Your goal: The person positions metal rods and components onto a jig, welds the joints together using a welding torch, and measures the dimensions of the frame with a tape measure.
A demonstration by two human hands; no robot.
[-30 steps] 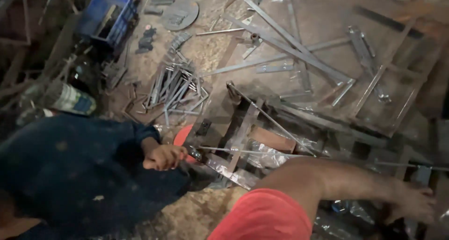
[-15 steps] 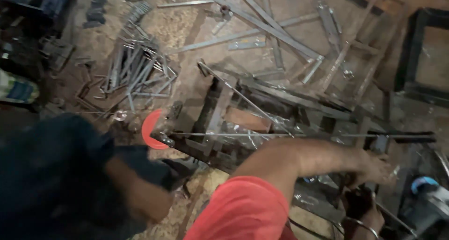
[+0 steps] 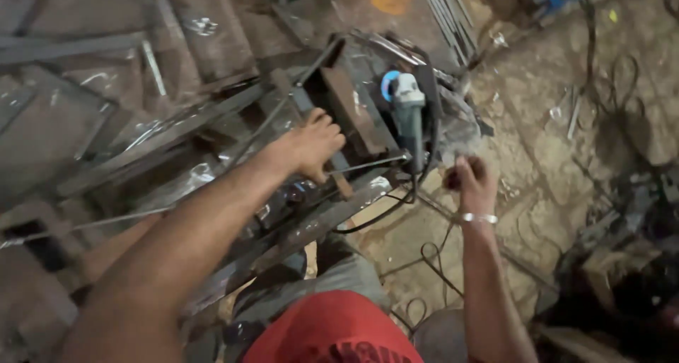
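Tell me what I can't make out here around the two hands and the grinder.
Head view only:
- Right hand: motion blur smears the fingers, so whether they grip anything is unclear.
- Left hand: its palm covers the thin rod beneath, so a real grip is uncertain.
- Angle grinder: its disc is hidden behind the guard and body.
- Black cable: it runs under the steel bar, its end unseen.
- Dark clutter at the right edge: too dim to identify.
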